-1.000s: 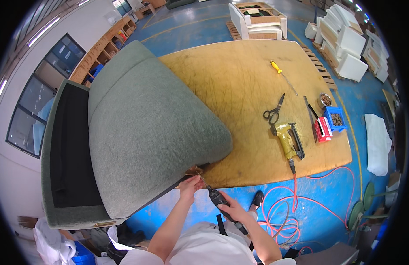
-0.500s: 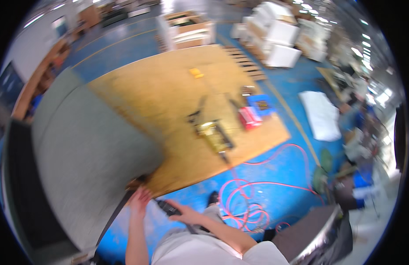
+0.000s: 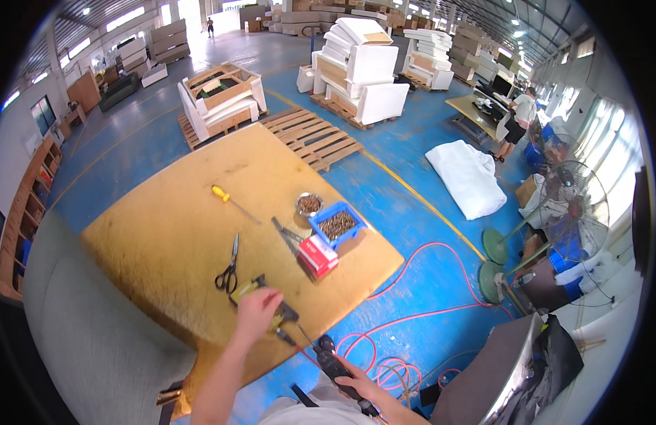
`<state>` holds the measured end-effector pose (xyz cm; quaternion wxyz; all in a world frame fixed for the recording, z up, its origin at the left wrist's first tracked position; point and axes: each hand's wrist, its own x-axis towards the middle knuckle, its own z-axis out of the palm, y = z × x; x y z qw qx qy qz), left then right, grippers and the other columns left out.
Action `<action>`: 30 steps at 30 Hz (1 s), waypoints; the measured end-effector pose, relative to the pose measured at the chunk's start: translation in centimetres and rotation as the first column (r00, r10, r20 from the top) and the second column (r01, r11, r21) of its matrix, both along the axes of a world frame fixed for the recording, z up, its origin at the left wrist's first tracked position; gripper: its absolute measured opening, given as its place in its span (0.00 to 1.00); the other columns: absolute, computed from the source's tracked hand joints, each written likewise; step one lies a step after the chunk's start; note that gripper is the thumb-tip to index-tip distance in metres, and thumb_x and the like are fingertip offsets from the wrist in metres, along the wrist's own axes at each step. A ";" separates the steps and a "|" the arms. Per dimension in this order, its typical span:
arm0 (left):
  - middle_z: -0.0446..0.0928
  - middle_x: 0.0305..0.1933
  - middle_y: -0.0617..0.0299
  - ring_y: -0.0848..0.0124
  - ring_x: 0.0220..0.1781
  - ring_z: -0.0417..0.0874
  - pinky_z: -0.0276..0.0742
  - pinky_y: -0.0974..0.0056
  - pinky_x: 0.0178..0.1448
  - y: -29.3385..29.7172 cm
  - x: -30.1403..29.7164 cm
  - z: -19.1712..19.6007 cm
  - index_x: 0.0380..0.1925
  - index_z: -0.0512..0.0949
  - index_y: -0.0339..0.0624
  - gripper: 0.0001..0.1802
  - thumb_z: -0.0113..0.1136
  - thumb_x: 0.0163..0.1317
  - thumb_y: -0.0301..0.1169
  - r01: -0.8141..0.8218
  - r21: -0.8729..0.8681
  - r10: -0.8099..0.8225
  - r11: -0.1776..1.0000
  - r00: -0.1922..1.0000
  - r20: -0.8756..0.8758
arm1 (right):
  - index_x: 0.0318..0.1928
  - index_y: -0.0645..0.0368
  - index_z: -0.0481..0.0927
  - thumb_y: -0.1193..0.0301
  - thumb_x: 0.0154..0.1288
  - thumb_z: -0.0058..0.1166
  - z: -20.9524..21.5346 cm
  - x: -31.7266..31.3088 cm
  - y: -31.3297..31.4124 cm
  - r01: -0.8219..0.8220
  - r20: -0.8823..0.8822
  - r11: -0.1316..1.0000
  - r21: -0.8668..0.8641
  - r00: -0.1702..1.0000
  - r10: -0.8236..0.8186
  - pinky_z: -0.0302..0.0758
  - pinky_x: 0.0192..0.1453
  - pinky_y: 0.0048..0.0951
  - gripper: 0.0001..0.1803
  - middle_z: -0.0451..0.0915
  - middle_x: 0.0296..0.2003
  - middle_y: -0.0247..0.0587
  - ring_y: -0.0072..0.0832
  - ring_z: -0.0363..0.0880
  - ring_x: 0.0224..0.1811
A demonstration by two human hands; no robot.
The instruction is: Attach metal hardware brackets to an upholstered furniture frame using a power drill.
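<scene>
My left hand point(image 3: 258, 309) is over a yellow and black staple gun point(image 3: 287, 312) lying near the table's front edge. Its fingers look bent together and cover part of the tool; whether they touch it or hold something small is hidden. Lower right, my right hand point(image 3: 362, 384) is wrapped around a black electric screwdriver point(image 3: 333, 366), its long thin bit pointing up and left towards the table. Black scissors point(image 3: 231, 270) lie just beyond my left hand. A red and white box point(image 3: 318, 256), a blue bin point(image 3: 353, 214) of small metal fasteners and a round bowl point(image 3: 309, 205) of screws stand farther right.
The yellow-brown worktable point(image 3: 151, 219) also carries a yellow-handled screwdriver point(image 3: 221, 193). A grey upholstered panel point(image 3: 94, 333) stands at the left. A red air hose point(image 3: 427, 314) coils over the blue floor. Pedestal fans point(image 3: 494, 245) stand at right, a wooden pallet point(image 3: 310, 138) behind.
My view has swung right and up. My left hand has left the grey panel's corner and moved over the staple gun. The right hand still holds the electric screwdriver, now farther right.
</scene>
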<state>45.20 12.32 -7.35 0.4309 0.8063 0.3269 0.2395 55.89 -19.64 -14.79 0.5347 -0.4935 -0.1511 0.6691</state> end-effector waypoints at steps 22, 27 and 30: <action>0.79 0.49 0.49 0.51 0.53 0.80 0.79 0.50 0.57 21.0 32.6 -10.4 0.42 0.81 0.43 0.11 0.62 0.58 0.28 0.519 0.438 -0.210 0.734 0.787 -0.581 | 0.77 0.56 0.59 0.66 0.62 0.64 2.5 14.0 5.1 0.266 0.012 0.954 0.135 0.963 -0.270 0.63 0.73 0.33 0.44 0.70 0.66 0.48 0.36 0.66 0.69; 0.80 0.45 0.50 0.49 0.48 0.82 0.80 0.48 0.52 22.2 32.2 -12.0 0.40 0.81 0.44 0.09 0.61 0.58 0.27 0.490 0.552 -0.187 0.674 0.837 -0.514 | 0.76 0.56 0.60 0.66 0.62 0.65 2.2 14.2 6.4 0.270 -0.063 0.950 0.159 0.963 -0.263 0.64 0.72 0.33 0.44 0.70 0.66 0.46 0.34 0.66 0.69; 0.81 0.43 0.50 0.50 0.48 0.82 0.81 0.48 0.52 23.0 32.2 -11.7 0.37 0.82 0.45 0.07 0.61 0.58 0.27 0.501 0.514 -0.203 0.696 0.824 -0.529 | 0.77 0.57 0.59 0.66 0.62 0.65 1.5 13.8 6.7 0.274 -0.003 0.951 0.143 0.961 -0.277 0.64 0.72 0.33 0.45 0.69 0.67 0.46 0.34 0.65 0.70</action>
